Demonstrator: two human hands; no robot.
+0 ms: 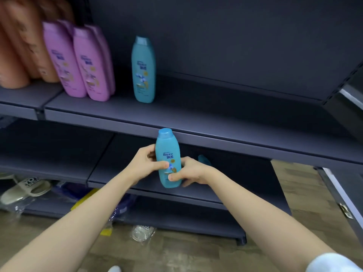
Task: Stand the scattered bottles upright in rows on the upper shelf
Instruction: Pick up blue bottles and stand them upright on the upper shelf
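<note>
The left hand [146, 163] and right hand [193, 172] clasp the upright teal bottle [168, 152].

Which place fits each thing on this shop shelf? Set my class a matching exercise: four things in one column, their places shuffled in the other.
Things
1. pink bottles
2. orange bottles
3. held blue bottle
4. slipper

Places
A. gripped by the left hand and right hand
B. far left of the upper shelf
C. low down at the left, near the floor
D. upper shelf, left of the standing blue bottle

Pairs: 1-D, 2-B, 3-A, 4-C
</note>
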